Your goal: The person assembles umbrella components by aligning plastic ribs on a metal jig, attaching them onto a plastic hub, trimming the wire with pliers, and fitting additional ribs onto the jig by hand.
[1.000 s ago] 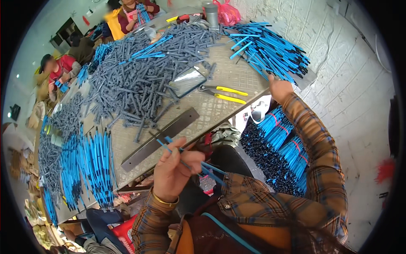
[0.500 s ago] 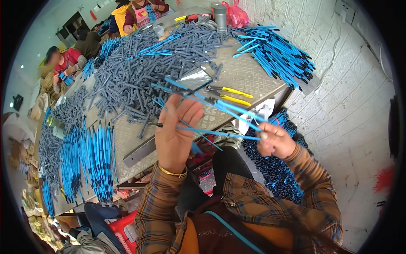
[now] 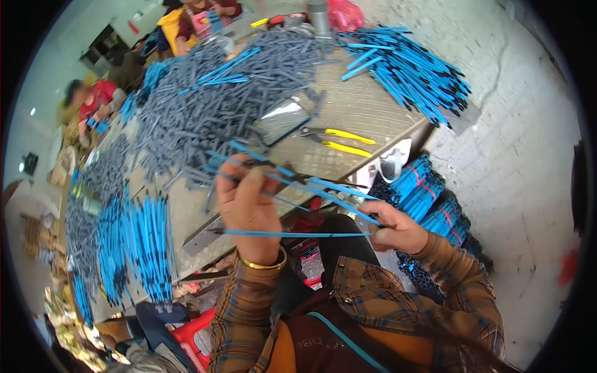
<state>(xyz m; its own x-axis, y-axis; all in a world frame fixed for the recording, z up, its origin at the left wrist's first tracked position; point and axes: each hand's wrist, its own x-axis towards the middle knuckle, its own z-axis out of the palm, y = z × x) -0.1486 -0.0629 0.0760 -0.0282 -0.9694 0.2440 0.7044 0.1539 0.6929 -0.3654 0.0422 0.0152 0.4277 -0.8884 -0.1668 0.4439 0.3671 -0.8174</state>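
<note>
Several thin blue rods with black ends (image 3: 339, 200) stretch between my two hands in front of the table's edge. Their right ends are pinched between the thumb and fingers of my right hand (image 3: 400, 229). My left hand (image 3: 250, 208), with a gold bracelet at the wrist, is raised palm inward, its fingers curled on the far part of the rods. One rod (image 3: 298, 235) hangs lower than the others, crossing in front of my left palm. Blur hides exactly how the left fingertips meet the rods.
Grey plug-like pieces (image 3: 205, 93) heap the table. Near me lie yellow-handled pliers (image 3: 348, 142) and a flat dark glossy slab (image 3: 283, 121). Blue rods lie in piles at far right (image 3: 413, 71) and left (image 3: 149, 242). Banded bundles (image 3: 423, 189) stand below right. Co-workers (image 3: 96, 105) sit beyond.
My left hand has gone from an open palm to fingers curled on the rods. My right hand has moved slightly down and left, still gripping them. The view has shifted, showing more banded bundles.
</note>
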